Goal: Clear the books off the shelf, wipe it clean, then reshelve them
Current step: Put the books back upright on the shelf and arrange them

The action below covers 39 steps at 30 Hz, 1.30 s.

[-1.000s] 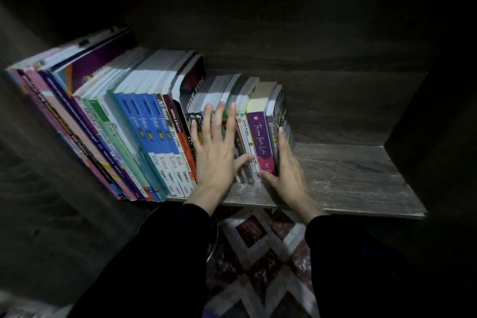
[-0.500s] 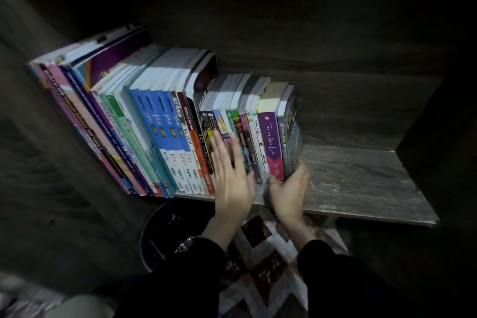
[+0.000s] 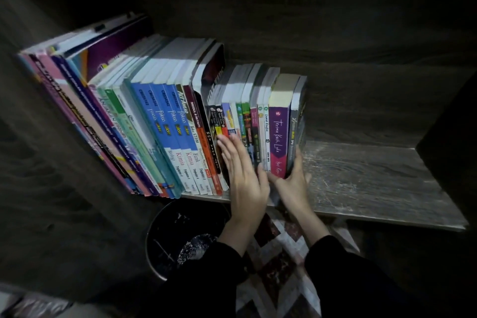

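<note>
my main worry is the squeeze. the books (image 3: 180, 124) stand in a row on the left part of the shelf (image 3: 361, 175), tall ones leaning left toward the side wall and short ones at the right end. only the short ones sit between my hands. if i lift that batch as one block with pressure from the sides alone, i judge the thin middle ones could slide down and drop out. right under the shelf lip is a dark bin (image 3: 180, 240) with something pale glinting in it; i can't tell what. a book slipping forward could land there. the light is poor too, so i may misjudge where the batch ends.

left hand (image 3: 245, 178): fingers (image 3: 227, 147) straight and together, lying flat against the lower spines of the short books, next to the orange and black spines of the tall group. it clasps nothing, it only presses.

right hand (image 3: 291, 186): wrapped round the end of the row. the thumb lies across the foot of the purple book (image 3: 278, 131), and the fingers (image 3: 299, 160) run up the outer cover of the grey book (image 3: 295, 124), the last one. so those end books are pinched between thumb and fingers, feet touching the shelf, bare board to their right.
</note>
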Each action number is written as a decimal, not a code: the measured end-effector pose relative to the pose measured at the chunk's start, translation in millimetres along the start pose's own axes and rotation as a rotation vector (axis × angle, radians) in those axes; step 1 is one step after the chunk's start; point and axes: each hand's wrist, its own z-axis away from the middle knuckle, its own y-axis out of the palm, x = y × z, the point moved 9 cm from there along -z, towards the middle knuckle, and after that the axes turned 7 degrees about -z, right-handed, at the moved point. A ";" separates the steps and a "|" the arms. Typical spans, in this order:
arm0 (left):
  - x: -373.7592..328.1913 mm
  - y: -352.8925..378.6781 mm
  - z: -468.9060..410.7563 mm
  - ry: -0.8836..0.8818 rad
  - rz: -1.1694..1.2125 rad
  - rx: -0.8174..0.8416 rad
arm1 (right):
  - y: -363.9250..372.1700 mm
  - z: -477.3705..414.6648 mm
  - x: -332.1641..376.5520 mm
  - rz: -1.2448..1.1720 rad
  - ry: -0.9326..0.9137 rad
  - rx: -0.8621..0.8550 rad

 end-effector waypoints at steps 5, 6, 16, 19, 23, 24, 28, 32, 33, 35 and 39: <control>-3.3 -0.2 0.2 0.109 -0.381 -0.037 | -5.2 -1.0 6.1 0.213 -0.107 0.047; -4.5 -1.3 -1.9 0.157 -0.468 -0.045 | -3.3 -1.5 8.1 0.258 -0.127 0.057; -9.9 -11.7 -20.3 0.281 -0.622 0.026 | -1.6 -2.9 18.2 0.500 -0.146 -0.011; -25.9 -37.2 -29.1 0.315 -0.546 -0.047 | -3.5 -5.0 21.2 0.540 -0.098 0.001; -35.9 -78.2 -44.6 0.310 -0.668 -0.230 | -11.6 -1.3 67.3 0.445 -0.245 -0.063; -37.1 -84.3 -48.6 0.318 -0.701 -0.243 | -15.3 2.7 87.7 0.421 -0.353 -0.114; -42.0 -93.9 -66.5 0.350 -0.802 -0.209 | -17.8 20.4 160.8 0.497 -0.738 -0.186; -36.0 -94.6 -80.1 0.306 -0.935 -0.179 | -1.9 14.3 180.7 0.637 -0.814 0.017; -33.3 -94.5 -80.6 0.306 -0.983 -0.178 | -0.8 11.9 178.9 0.628 -0.803 0.046; -29.3 -94.4 -80.8 0.313 -1.047 -0.182 | -1.7 11.0 176.5 0.608 -0.801 0.044; -28.3 -93.6 -80.5 0.316 -1.100 -0.186 | -2.1 11.6 176.5 0.606 -0.827 0.015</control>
